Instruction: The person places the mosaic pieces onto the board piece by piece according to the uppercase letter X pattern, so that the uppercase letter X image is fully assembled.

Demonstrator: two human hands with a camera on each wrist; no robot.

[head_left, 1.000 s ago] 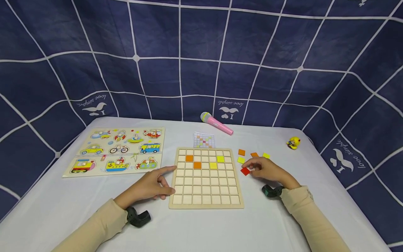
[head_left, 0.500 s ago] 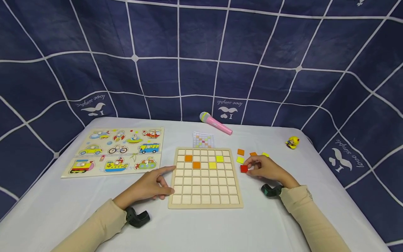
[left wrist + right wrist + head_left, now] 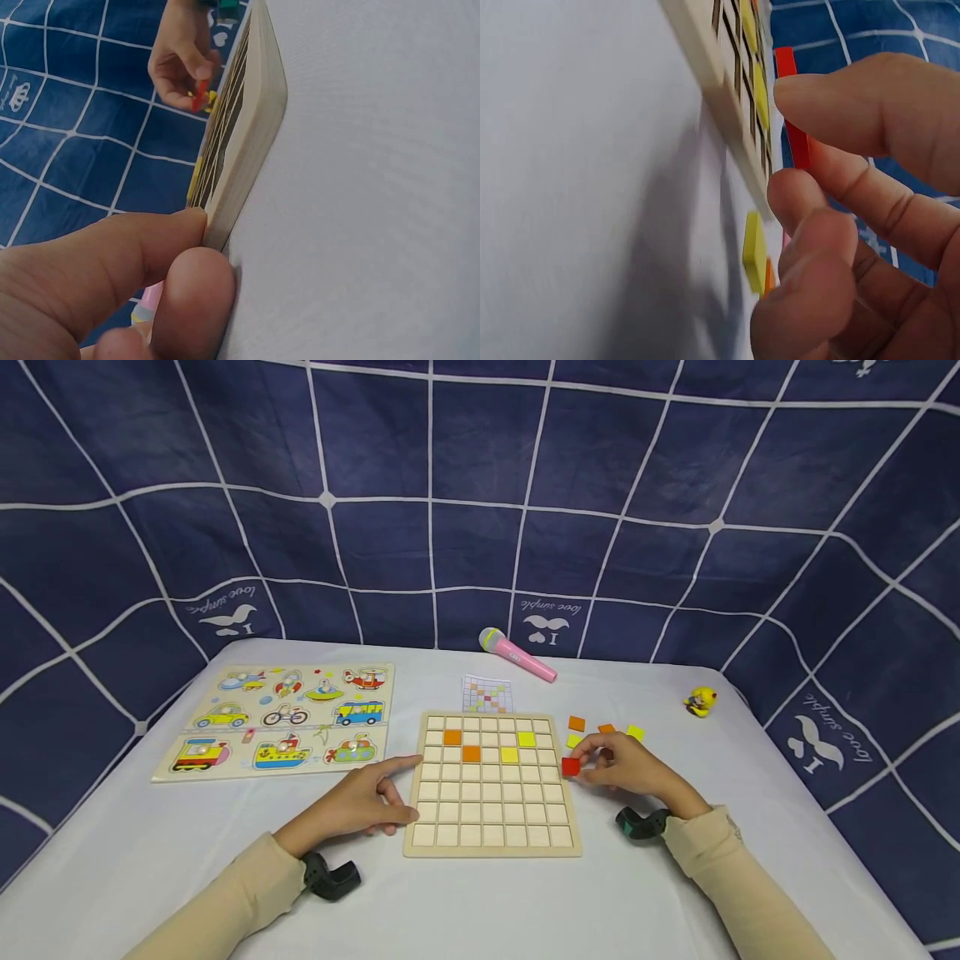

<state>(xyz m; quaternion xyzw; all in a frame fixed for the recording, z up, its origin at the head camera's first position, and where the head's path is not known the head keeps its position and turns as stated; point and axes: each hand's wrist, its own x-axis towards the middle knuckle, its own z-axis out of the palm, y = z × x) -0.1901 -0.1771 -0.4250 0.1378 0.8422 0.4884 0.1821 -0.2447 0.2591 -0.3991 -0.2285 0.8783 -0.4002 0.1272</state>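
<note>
The right hand (image 3: 626, 764) pinches a red square tile (image 3: 571, 767) between its thumb and fingers. The tile is up off the bench (image 3: 495, 906), by the right edge of the wooden grid board (image 3: 491, 852), and it is not in a slot yet. The left hand (image 3: 367, 797) has its thumb and pointing finger spread apart, with the tips touching the board's left edge.

Four tiles sit in the board so far. Two are orange tiles (image 3: 471, 753), slanting in from the left, and two are yellow tiles (image 3: 509, 754), slanting in from the right. The other slots have no tiles in them, and that is most of the board.

Behind the board lies a little pattern card (image 3: 487, 695) with a red or pink square in the middle and coloured squares slanting out. The top part of the board looks a bit like it, so the work seems less than half done. More orange (image 3: 577, 723) and yellow squares (image 3: 635, 732) lie loose on the bench behind the right hand. I cannot tell if that hand hides any others.
</note>
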